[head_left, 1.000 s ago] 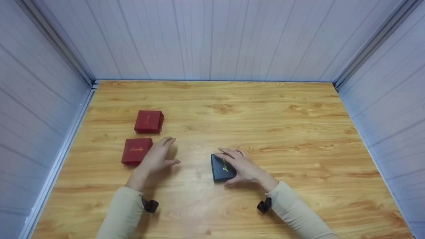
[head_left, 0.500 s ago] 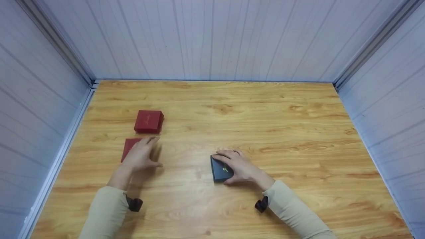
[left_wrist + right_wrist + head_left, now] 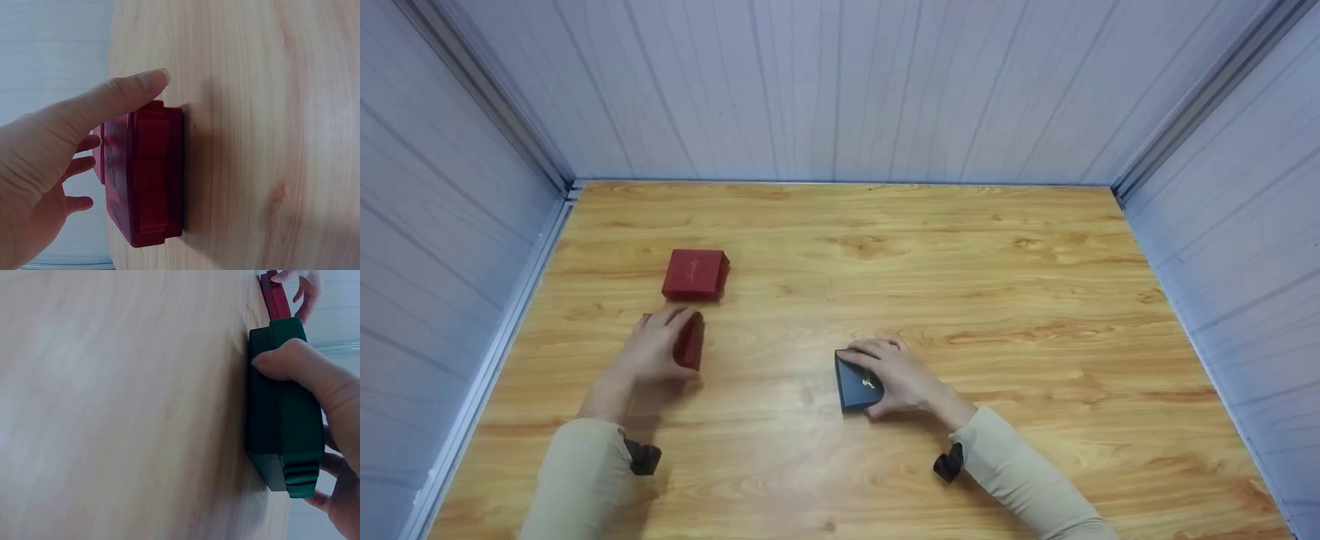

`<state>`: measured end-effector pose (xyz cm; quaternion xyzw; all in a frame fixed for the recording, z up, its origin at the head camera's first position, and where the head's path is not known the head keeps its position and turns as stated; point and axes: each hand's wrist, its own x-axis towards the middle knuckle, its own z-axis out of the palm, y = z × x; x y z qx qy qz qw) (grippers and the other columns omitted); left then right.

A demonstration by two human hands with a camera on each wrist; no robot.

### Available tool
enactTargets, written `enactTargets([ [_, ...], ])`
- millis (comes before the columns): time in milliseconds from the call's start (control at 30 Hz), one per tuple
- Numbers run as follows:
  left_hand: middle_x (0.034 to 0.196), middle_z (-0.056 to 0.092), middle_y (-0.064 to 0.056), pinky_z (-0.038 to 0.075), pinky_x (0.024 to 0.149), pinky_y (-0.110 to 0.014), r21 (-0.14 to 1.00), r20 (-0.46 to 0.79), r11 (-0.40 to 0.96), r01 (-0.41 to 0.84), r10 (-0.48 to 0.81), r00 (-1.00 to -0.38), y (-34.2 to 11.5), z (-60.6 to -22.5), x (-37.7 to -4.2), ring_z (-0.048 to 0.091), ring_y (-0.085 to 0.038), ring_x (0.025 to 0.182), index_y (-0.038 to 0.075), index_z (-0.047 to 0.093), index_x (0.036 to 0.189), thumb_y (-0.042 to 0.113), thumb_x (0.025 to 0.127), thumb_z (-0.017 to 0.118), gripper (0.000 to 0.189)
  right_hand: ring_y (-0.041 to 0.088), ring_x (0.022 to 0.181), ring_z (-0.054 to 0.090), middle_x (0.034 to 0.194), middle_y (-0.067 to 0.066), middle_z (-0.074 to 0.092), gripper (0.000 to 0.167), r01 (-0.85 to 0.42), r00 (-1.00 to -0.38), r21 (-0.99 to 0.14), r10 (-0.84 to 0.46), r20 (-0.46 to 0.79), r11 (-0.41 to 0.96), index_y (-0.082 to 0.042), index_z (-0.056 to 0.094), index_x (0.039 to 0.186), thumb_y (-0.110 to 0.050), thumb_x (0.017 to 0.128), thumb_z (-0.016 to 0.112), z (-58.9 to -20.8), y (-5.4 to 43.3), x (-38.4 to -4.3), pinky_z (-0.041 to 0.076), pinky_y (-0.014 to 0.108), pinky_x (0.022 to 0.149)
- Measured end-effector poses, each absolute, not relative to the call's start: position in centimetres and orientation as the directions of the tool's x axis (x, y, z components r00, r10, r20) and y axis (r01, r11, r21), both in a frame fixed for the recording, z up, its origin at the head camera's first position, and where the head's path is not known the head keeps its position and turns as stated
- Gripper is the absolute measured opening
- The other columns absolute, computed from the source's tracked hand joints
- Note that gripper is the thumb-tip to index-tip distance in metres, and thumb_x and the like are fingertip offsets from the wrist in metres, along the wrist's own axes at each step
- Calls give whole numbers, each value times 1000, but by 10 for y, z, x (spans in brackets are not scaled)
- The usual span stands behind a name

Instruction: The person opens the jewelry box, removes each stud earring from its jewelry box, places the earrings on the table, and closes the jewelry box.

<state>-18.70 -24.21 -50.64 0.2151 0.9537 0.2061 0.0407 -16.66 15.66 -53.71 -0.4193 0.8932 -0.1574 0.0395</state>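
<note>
In the head view, my left hand reaches over the nearer red jewelry box, hiding most of its top. The left wrist view has the thumb along one side of this box and the fingers spread beyond it, not curled round it. To the right, my right hand holds a dark green jewelry box with gold lettering. Its thumb presses one side of the green box in the right wrist view, with fingers at the opposite side. That box sits on the table.
A second red jewelry box stands just behind the nearer one. The wooden table is bounded by pale panels at the back and both sides. Dark wrist cameras sit at both cuffs.
My left hand has moved left from beside the nearer red jewelry box to over it. My right hand stays at the green box, shifting slightly left and covering a little more of it.
</note>
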Motion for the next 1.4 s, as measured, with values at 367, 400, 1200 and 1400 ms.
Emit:
enactTargets([
  [367,132,29,-24,14,93,-63,405,-63,838,366,425,-903,-254,-513,-195,28,-41,118,-2,31,134,32,49,85,107,26,120,34,135,9,39,100,-721,-665,-299,-746,42,626,-19,34,137,-47,51,77,-535,157,-163,23,47,96],
  [400,132,29,-24,13,93,-63,404,-66,838,366,426,-902,-255,-514,-195,27,-41,118,-2,30,134,32,48,85,107,26,120,34,135,8,38,100,-719,-666,-300,-744,41,627,-19,34,137,-47,51,77,-535,157,-162,23,47,95],
  [1200,130,31,-27,24,92,-57,402,-22,817,414,461,-887,-261,-522,-198,29,-43,117,-4,29,134,23,51,83,103,29,111,40,131,12,42,95,-646,-743,-376,-659,114,664,-15,37,136,-33,52,80,-527,191,-165,26,49,90],
  [1400,130,30,-28,26,92,-56,364,-55,844,394,441,-896,-262,-525,-199,28,-42,117,-6,26,135,25,53,80,103,29,114,39,131,12,42,93,-617,-767,-384,-634,98,687,-16,37,136,-32,55,79,-526,203,-168,26,50,91],
])
